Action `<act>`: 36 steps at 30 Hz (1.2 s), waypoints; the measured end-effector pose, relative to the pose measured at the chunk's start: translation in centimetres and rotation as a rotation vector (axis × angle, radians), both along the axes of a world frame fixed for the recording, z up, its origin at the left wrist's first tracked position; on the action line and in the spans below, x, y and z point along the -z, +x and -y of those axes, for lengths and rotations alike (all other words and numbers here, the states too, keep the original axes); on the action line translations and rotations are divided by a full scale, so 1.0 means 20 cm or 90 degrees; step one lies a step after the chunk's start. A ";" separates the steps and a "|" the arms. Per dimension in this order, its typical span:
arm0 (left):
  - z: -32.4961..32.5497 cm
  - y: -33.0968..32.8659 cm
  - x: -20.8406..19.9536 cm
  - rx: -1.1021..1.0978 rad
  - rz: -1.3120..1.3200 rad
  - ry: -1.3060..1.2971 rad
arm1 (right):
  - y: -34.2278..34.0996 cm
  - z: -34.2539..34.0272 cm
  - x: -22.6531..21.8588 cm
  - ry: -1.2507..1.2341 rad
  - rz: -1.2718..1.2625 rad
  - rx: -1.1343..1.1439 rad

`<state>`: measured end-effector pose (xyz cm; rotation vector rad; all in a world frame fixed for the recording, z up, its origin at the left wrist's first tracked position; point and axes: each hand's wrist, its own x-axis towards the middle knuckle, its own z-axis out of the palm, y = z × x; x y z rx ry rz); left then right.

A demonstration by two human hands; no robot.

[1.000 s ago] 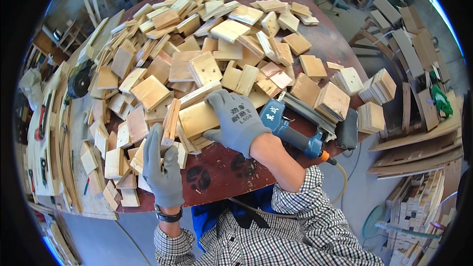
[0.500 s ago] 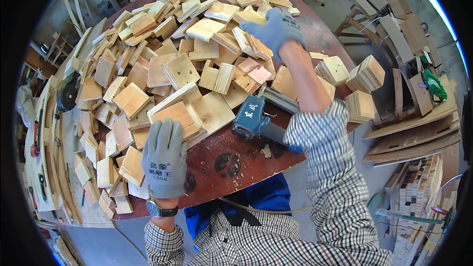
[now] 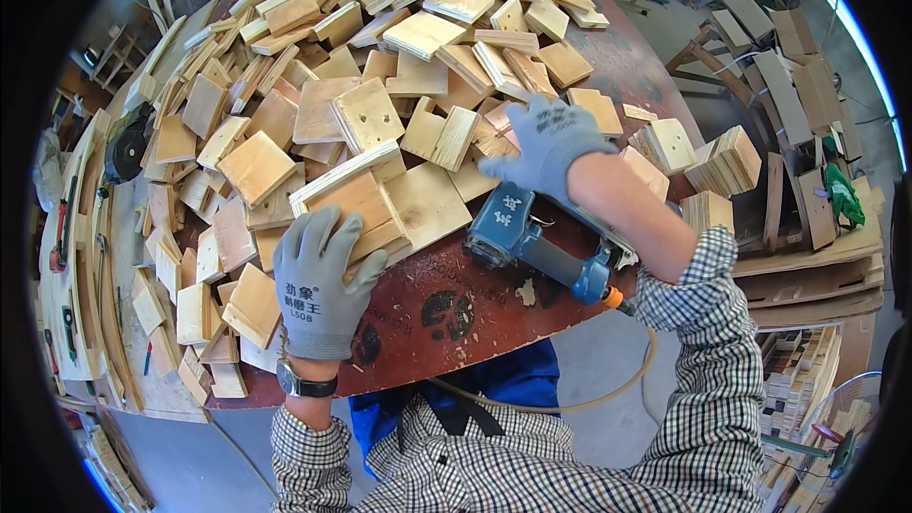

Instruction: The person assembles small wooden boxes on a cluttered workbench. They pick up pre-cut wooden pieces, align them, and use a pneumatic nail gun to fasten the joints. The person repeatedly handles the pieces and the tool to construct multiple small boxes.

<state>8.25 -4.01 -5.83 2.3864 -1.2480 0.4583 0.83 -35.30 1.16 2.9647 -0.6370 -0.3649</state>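
My left hand (image 3: pixel 323 290), in a grey glove, rests at the near left of the pile. Its fingers lie over the left end of a flat wooden block (image 3: pixel 366 214), with the thumb at the block's near edge. This block sits against a thin upright wood strip (image 3: pixel 347 176), on a wider plywood board (image 3: pixel 427 204). My right hand (image 3: pixel 556 142), also gloved, is just beyond a blue nail gun (image 3: pixel 503 228), over the wooden blocks. Its thumb stands apart from the fingers, and the fingertips are partly hidden. The nail gun lies on its side on the table.
A big heap of wooden blocks (image 3: pixel 418 33) covers much of the reddish-brown table (image 3: pixel 418 323). Several stacked blocks (image 3: pixel 727 161) stand at its right edge. A pale hose (image 3: pixel 608 404) runs below the front edge. Hand tools and long strips lie at left; boards (image 3: pixel 807 280) are stacked at right.
My right hand has drawn back from the far blocks toward the nail gun. My left thumb has spread from its fingers. The view has shifted slightly.
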 end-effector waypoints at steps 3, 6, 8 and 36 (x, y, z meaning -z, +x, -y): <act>0.00 0.00 0.01 0.009 0.003 0.003 | 0.00 0.04 0.10 0.004 -0.031 0.008; -0.02 0.03 0.02 0.042 -0.043 0.008 | 0.02 0.16 0.07 0.044 -0.086 -0.032; -0.04 0.03 -0.01 0.056 -0.064 0.016 | 0.01 0.26 -0.02 0.101 -0.103 -0.049; -0.19 -0.03 -0.02 0.062 -0.074 0.108 | 0.13 -0.04 0.22 -0.080 0.147 -0.391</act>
